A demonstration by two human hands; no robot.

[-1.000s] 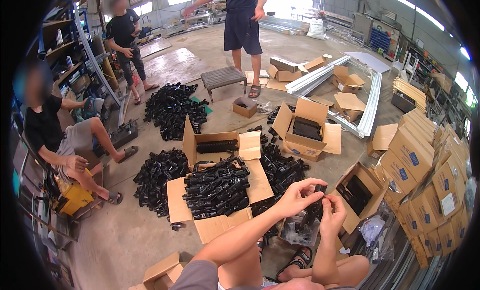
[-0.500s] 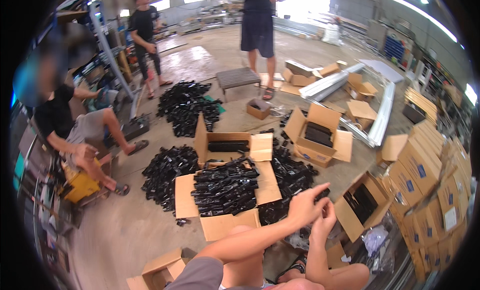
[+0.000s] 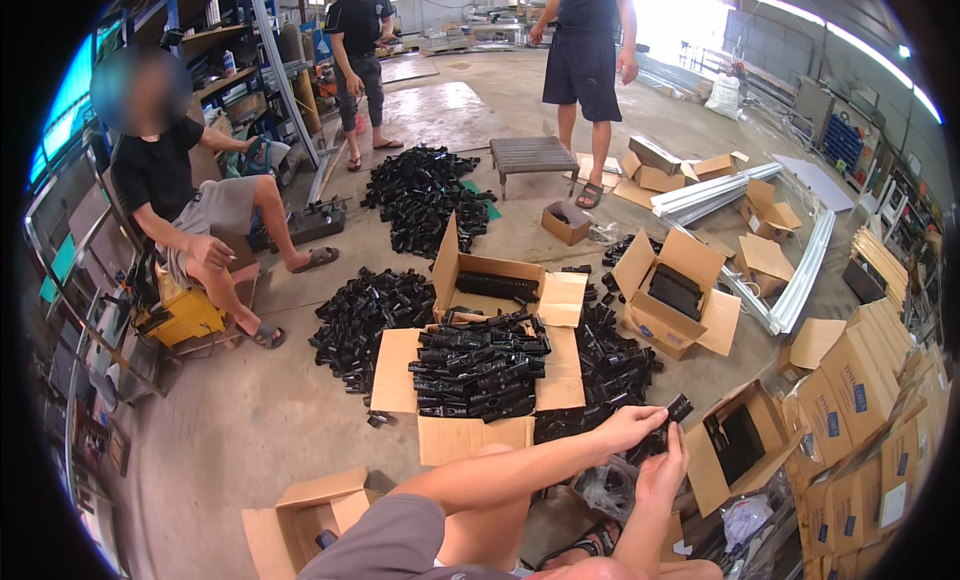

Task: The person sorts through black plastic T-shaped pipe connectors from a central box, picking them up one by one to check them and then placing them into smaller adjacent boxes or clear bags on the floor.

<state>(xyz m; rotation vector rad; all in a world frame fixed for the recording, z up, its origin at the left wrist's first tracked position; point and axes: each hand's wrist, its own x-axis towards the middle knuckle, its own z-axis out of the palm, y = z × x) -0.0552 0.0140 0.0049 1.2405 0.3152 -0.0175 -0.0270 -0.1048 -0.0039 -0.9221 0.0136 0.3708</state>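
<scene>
Near the open box (image 3: 708, 472) on our right, our left hand (image 3: 635, 427) and right hand (image 3: 662, 473) pinch a black part (image 3: 680, 409) between their fingers; if either grip slackens, it could slip toward the plastic bag (image 3: 606, 490) below.

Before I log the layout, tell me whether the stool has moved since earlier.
No: the stool still stands beyond and left of the small open box; only the view shifted.

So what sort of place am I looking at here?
It looks like a workshop or light factory, perhaps one that assembles or packs goods: there are big heaps of small black pieces, stacked brown cardboard cartons and long whitish metal profiles.
</scene>
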